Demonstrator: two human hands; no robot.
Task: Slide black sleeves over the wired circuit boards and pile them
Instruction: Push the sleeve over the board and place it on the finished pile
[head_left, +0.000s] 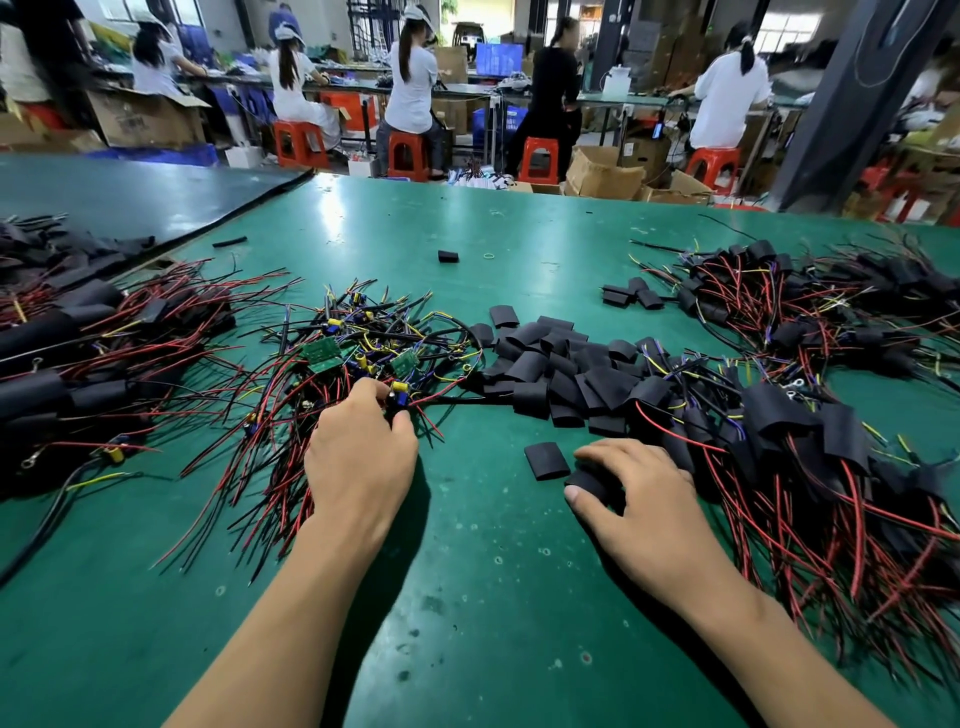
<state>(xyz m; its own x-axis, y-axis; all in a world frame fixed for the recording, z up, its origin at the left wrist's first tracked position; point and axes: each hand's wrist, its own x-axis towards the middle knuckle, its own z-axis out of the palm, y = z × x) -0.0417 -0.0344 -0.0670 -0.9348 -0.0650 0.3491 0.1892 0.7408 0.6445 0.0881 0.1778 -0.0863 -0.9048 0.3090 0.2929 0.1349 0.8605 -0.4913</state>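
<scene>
A tangle of bare green circuit boards (322, 352) with red, black and yellow wires lies at centre left on the green table (467, 571). My left hand (361, 457) pinches one wired board with yellow and blue parts (399, 393) at the tangle's near edge. A heap of loose black sleeves (556, 369) spreads across the middle. My right hand (636, 499) grips one black sleeve (587, 480) between thumb and fingers just in front of that heap. Another single sleeve (546, 460) lies flat beside it. Sleeved boards are piled at the right (810, 447).
More sleeved, wired boards lie at the far right (810, 306) and far left (78, 364). A stray sleeve (448, 256) and a rubber band (489, 255) sit farther back. Several people work on red stools beyond the table's far edge.
</scene>
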